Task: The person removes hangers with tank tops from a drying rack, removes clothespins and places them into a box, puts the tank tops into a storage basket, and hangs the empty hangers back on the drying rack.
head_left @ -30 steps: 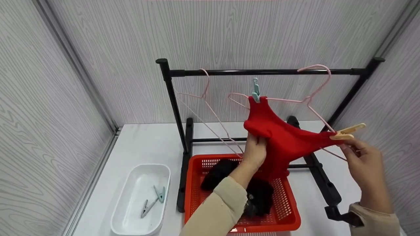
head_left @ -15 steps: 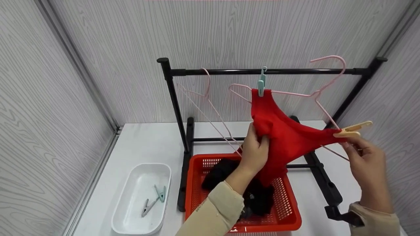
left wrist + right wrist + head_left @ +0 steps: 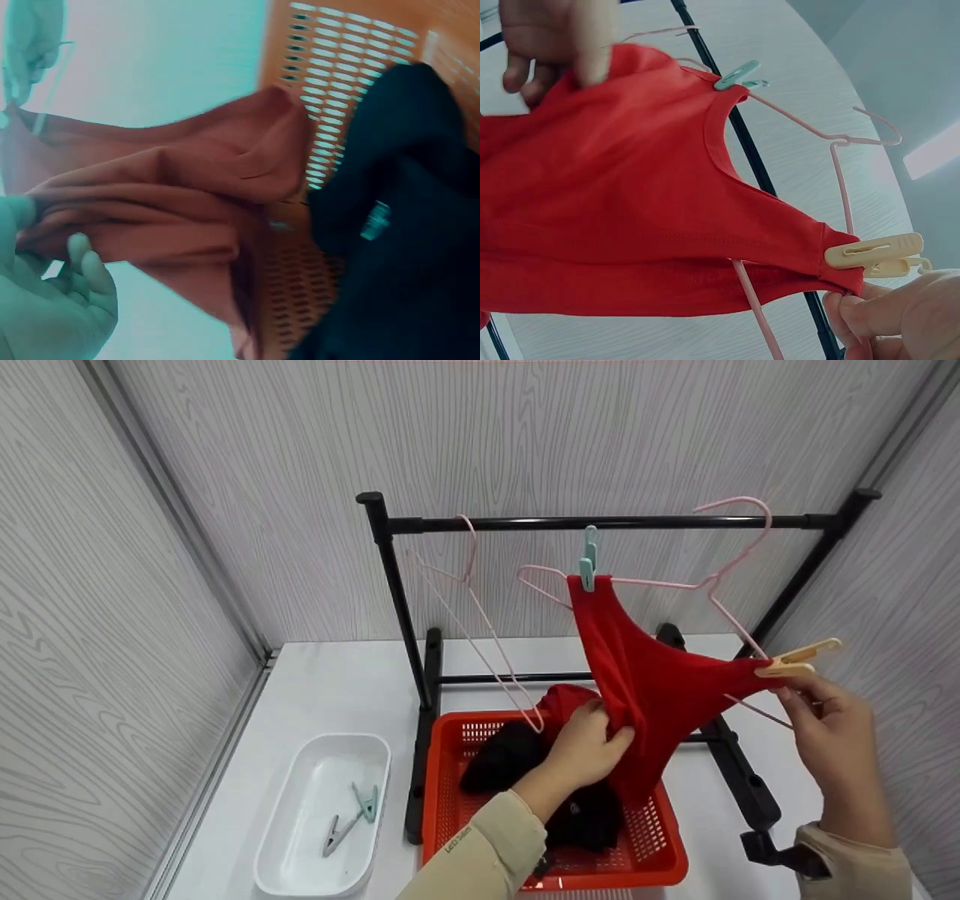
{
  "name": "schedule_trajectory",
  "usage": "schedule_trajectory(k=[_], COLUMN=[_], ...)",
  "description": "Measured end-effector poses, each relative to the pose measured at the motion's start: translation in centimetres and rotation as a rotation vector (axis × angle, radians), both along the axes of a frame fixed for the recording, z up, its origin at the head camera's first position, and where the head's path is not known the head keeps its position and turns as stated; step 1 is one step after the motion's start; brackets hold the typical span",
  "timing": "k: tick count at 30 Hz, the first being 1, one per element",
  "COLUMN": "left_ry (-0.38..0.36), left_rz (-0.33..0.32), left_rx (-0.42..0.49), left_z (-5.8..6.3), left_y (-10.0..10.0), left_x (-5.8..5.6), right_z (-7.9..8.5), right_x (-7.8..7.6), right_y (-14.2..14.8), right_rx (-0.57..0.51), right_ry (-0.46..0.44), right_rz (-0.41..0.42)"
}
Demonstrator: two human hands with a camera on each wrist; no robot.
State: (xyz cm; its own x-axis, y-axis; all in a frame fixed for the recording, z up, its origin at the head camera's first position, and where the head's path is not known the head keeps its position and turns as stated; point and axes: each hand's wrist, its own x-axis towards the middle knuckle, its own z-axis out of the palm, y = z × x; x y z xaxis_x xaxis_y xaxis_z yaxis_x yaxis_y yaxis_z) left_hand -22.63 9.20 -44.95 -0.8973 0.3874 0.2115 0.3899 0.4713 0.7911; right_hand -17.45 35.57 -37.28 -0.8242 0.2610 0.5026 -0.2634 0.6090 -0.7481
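Note:
A red tank top [image 3: 660,682] hangs slantwise on a pink hanger [image 3: 667,583]. A teal clothespin [image 3: 588,570] clips its left strap and a yellow clothespin [image 3: 787,661] its right one. My left hand [image 3: 589,746] holds a gathered side edge of the top above the basket; in the left wrist view, folds run from that hand [image 3: 60,300]. My right hand [image 3: 836,742] pinches the strap end and hanger corner just below the yellow clothespin, as the right wrist view shows with the hand [image 3: 900,315]. The hanger's hook is near the rail, contact unclear.
An orange-red basket [image 3: 671,840] holds black clothing [image 3: 506,757]. A black rack [image 3: 517,524] stands behind, with a second pink hanger [image 3: 491,630] on its left. In a white tray [image 3: 300,810] at left lie a teal clothespin [image 3: 367,802] and a grey clothespin [image 3: 337,836].
The hanger and top rose to the right, then came back down and left. My left hand has moved lower along the top's side, which now hangs straighter. The right hand keeps its hold.

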Motion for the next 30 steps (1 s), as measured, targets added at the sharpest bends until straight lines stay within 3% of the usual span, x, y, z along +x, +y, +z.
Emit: schedule_trajectory(k=[2,5,10,15,22,26,30], left_ry=[0.036,0.019,-0.068,-0.090,-0.144,-0.091,-0.018], left_rz=[-0.009,-0.024,-0.018,0.030,0.027,0.067,0.120], left_rx=[-0.100,-0.227,-0.323,-0.417,-0.647,-0.718,-0.714], left_z=[-0.7,-1.4,-2.8,-4.1,-4.8,-5.1,-5.5], left_y=[-0.2,-0.5,-0.7,-0.8,-0.5,-0.4,-0.3], left_x=[-0.3,-0.6,-1.4,-2.4,-3.4,-3.7,-4.0], right_z=[0.0,0.0,0.1,-0.2,-0.5,-0.7,-0.7], right_x=[0.0,-0.1,-0.1,-0.1,-0.1,-0.1,-0.2], right_y=[0.0,0.0,-0.4,-0.5,-0.4,-0.3,-0.2], right_rx=[0.019,0.043,0.041,0.031,0.044,0.041,0.043], right_ry=[-0.007,-0.022,-0.034,-0.030,-0.015,-0.014,-0.017], right_rz=[0.005,0.004,-0.008,-0.005,0.018,0.031,0.035])
